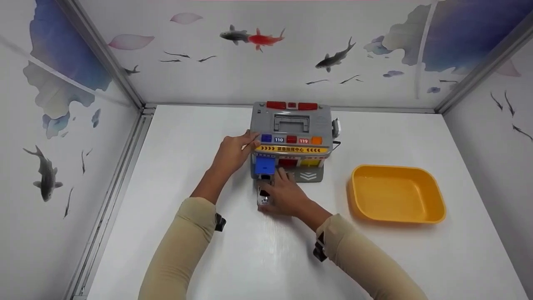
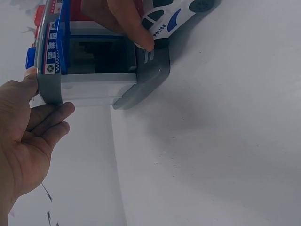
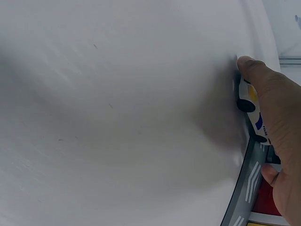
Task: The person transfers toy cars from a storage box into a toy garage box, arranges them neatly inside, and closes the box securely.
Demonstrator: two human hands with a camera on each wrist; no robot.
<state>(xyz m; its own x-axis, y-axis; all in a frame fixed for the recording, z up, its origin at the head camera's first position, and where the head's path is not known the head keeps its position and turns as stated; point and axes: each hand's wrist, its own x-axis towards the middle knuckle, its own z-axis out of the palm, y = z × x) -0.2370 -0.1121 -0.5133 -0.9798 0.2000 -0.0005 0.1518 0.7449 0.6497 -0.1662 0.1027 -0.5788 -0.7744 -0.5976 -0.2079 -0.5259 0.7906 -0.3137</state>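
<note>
A grey toy emergency station [image 1: 263, 123] with a carry handle on its roof stands near the back wall. My left hand [image 1: 233, 155] grips its left front corner, thumb on one side and fingers on the other, as the left wrist view shows. The station's blue garage door [image 1: 265, 164] is swung up, and a dark bay [image 2: 101, 54] shows behind it. Just in front of this bay, my right hand [image 1: 290, 196] holds a white toy police car [image 2: 164, 23] by its sides. One end of the car sits at the station's grey ramp [image 2: 150, 75].
A yellow plastic tray [image 1: 442, 204] lies on the white table [image 1: 250, 258] to the right of the station. Beside the blue door are a red door [image 1: 287, 163] and a yellow door [image 1: 310, 162], both down. White printed walls [image 1: 291, 83] enclose the table.
</note>
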